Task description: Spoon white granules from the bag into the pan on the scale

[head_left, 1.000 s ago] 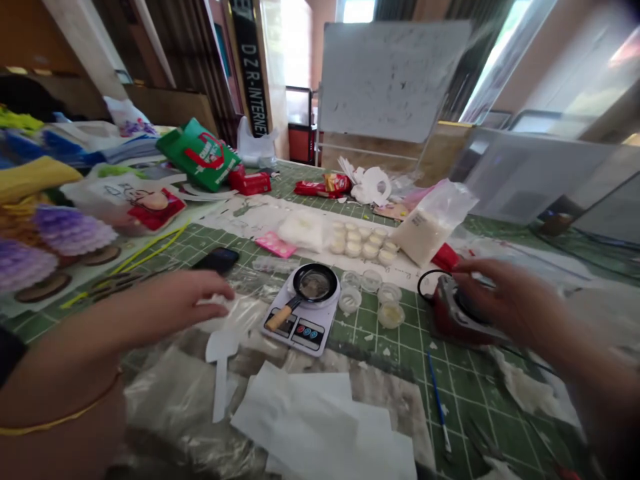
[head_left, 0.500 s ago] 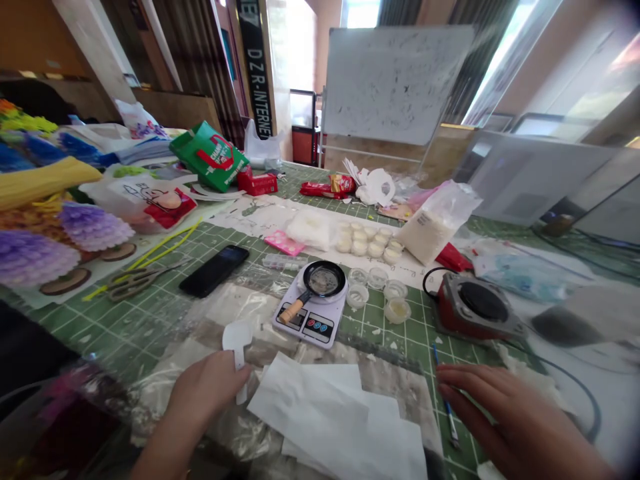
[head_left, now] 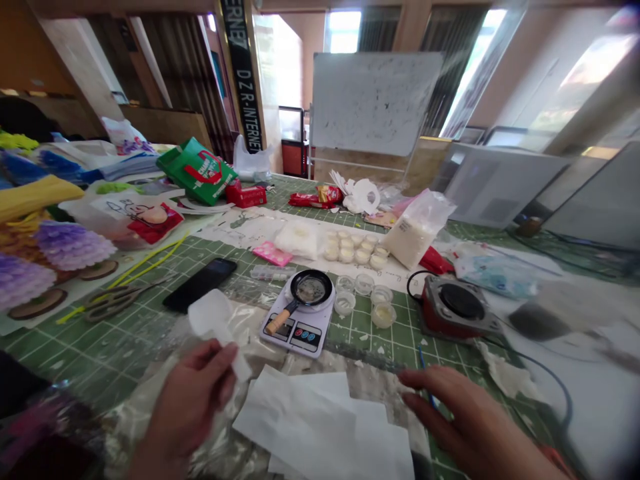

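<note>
While the left hand [head_left: 193,393] pinches the handle of a white plastic scoop [head_left: 216,327], lifted above the crinkled clear plastic on the green surface [head_left: 125,333], the right hand [head_left: 465,420] lies open, fingers spread and holding nothing, over a thin blue pen [head_left: 425,383], just beside white paper sheets [head_left: 320,427]; a small scale [head_left: 300,323] carrying a little black pan [head_left: 310,290] sits just beyond

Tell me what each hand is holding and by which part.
The left hand holds a white plastic scoop by its handle. The right hand holds nothing, lying open by a blue pen.
</note>
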Available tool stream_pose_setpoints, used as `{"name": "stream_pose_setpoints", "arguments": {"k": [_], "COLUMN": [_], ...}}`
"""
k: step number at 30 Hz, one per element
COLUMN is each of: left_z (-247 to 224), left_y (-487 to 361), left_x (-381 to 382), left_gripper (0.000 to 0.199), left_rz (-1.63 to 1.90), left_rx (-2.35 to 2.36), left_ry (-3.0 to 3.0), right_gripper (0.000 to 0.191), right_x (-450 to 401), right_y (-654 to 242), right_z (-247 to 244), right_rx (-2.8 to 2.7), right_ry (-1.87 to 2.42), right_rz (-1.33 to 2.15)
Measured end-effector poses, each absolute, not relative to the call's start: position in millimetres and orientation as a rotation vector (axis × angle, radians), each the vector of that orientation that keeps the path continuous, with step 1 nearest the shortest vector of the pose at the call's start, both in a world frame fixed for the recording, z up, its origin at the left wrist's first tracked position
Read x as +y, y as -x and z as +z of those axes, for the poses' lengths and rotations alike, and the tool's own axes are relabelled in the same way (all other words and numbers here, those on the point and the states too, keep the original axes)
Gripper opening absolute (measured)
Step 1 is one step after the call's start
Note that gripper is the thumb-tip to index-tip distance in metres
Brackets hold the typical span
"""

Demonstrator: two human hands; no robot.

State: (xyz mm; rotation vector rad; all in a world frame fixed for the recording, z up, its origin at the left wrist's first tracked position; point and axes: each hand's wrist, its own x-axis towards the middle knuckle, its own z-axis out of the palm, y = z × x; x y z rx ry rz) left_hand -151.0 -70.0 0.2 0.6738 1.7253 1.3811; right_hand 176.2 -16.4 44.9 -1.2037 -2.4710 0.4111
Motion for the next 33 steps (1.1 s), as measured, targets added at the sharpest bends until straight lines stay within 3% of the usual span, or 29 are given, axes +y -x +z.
{"name": "stream_pose_setpoints", "arguments": {"k": [3,5,9,14,18,24,28,33], "left_z": [16,23,22,14,10,-22,-33,-32], "left_y": [89,50,3,-16,-18,-17,-19,-17], "left_x": [-46,-29,0,22,31,31,29,28], "left_gripper": [0.027,0.023,0.025,0.033,0.045,0.041,0.04,0.043], "left_rz": [1.372,1.332,1.325,1.348,1.308,1.168,1.192,1.182], "left_rx": [1.36,1.184,1.048,1.004,0.986,1.081,1.235,1.362], "left_ry": [-0.639,-0.712,-0.857,-0.798,-0.813,-0.977,-1.187,-1.353], "right_gripper": [0.051,0.058,0.035,0.029,0.031,0.035,0.027,0.02], "right_x": [-18,-15,3,22,58,210,300,356], "right_y": [-159,-149,-140,-137,-157,-245,-263,-246], "right_z": [44,44,42,33,50,142,180,177], "right_rx": [-2.346,-2.229,-1.898,-1.627,-1.638,-1.46,-1.657,-1.778], "right_ry": [1.223,1.16,1.039,1.069,1.1,1.532,1.875,2.023], "right_rz": [0.755,0.979,1.322,1.322,1.073,-0.153,-0.287,-0.211]}}
